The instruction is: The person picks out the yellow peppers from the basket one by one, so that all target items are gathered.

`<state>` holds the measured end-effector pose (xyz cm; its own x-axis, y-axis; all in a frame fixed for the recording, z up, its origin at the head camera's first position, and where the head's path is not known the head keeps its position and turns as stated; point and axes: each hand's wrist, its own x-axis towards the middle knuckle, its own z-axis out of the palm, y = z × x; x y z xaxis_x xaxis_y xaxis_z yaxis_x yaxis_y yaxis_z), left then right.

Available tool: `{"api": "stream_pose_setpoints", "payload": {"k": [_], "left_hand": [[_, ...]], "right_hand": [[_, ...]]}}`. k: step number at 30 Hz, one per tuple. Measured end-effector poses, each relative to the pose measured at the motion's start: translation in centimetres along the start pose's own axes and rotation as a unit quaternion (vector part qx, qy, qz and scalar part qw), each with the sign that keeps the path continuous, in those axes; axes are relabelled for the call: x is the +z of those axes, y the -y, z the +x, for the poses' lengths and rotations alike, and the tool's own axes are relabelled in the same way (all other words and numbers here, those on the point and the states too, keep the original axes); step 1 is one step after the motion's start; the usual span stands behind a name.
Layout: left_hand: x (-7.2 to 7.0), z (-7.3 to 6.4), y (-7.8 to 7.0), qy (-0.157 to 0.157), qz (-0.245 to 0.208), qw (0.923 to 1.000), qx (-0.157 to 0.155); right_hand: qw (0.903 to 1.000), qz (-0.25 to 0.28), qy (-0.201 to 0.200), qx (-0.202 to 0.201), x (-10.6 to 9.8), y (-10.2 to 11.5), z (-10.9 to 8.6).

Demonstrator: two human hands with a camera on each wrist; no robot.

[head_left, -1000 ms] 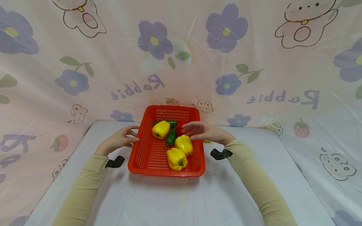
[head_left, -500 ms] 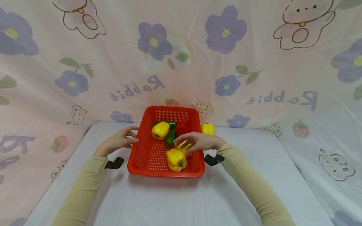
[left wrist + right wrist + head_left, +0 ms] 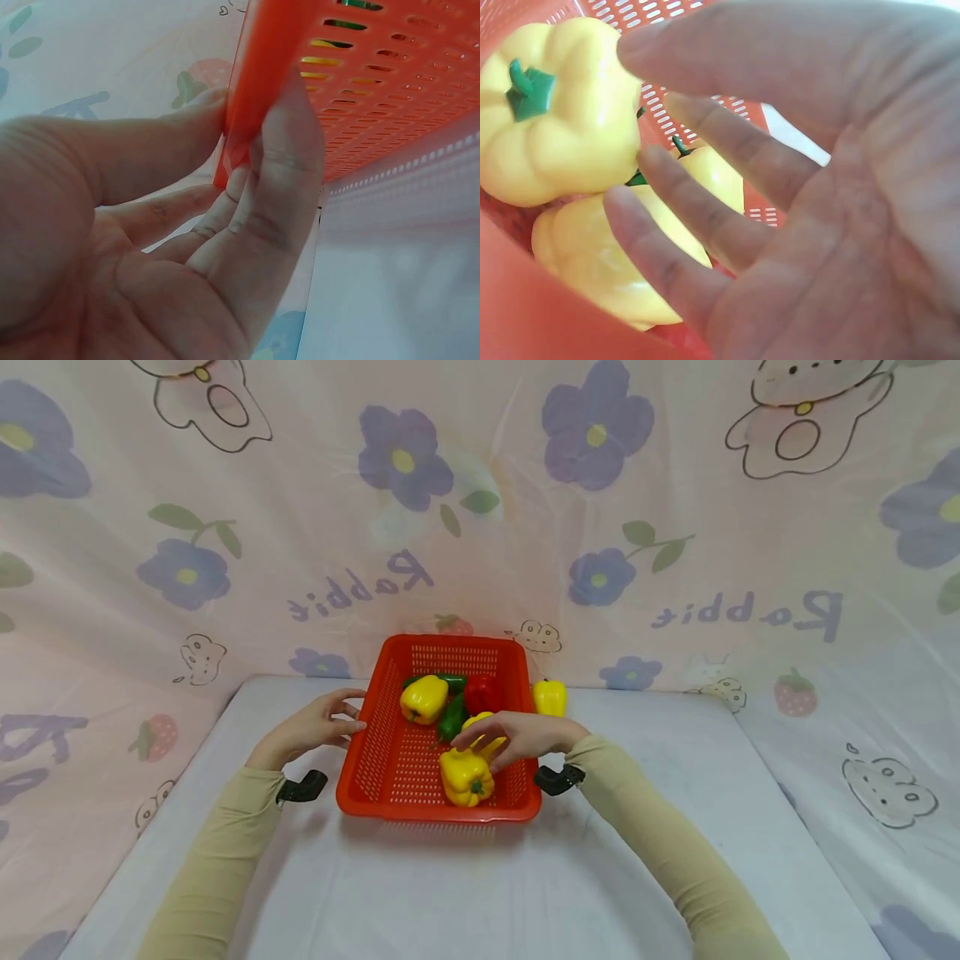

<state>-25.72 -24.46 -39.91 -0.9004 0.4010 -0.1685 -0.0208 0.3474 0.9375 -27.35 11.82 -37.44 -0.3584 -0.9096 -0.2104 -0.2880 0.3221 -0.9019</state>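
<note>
My left hand (image 3: 311, 725) grips the left rim of a red perforated plastic basket (image 3: 438, 815); in the left wrist view the thumb (image 3: 165, 150) lies on one side of the rim and the fingers on the other. The right hand (image 3: 528, 735) hovers inside the basket with loosely bent, spread fingers, over two yellow bell peppers. The front yellow bell pepper (image 3: 465, 778) shows a green stem; the hand partly hides the other yellow bell pepper (image 3: 607, 262). Farther back in the basket lie a third yellow bell pepper (image 3: 423, 699), a green pepper (image 3: 452, 720) and a red pepper (image 3: 483, 693).
Another yellow bell pepper (image 3: 551, 698) stands on the white table (image 3: 420, 893), just outside the basket's right wall. A long green vegetable (image 3: 454, 682) lies near the back of the basket. A printed curtain (image 3: 480, 568) hangs behind the table.
My right hand has come from beside the red pepper toward the front yellow peppers, uncovering the yellow pepper outside the basket. My left hand keeps its hold on the rim.
</note>
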Motion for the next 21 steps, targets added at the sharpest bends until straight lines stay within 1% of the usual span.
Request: {"api": "stream_pose_setpoints", "payload": {"k": [6, 9, 13, 17, 21], "left_hand": [[0.1, 0.0, -0.2, 0.001, 0.002, 1.0000, -0.004], [0.0, -0.1, -0.3, 0.001, 0.001, 1.0000, -0.004], [0.1, -0.1, -0.5, -0.001, 0.001, 1.0000, -0.007], [0.1, -0.1, -0.5, -0.004, 0.005, 0.9999, -0.010], [0.2, 0.0, -0.4, -0.004, 0.006, 0.9999, -0.012]], "right_hand": [[0.9982, -0.058, 0.007, 0.017, 0.1, 0.2, 0.4], [0.9962, -0.079, 0.010, 0.034, 0.2, 0.5, 0.6], [0.9943, -0.089, 0.019, 0.056, 0.1, 1.1, 0.8], [0.9939, -0.085, 0.026, 0.064, 0.1, 1.5, 1.0], [0.9928, -0.089, 0.022, 0.077, 0.0, 1.5, 1.1]]}}
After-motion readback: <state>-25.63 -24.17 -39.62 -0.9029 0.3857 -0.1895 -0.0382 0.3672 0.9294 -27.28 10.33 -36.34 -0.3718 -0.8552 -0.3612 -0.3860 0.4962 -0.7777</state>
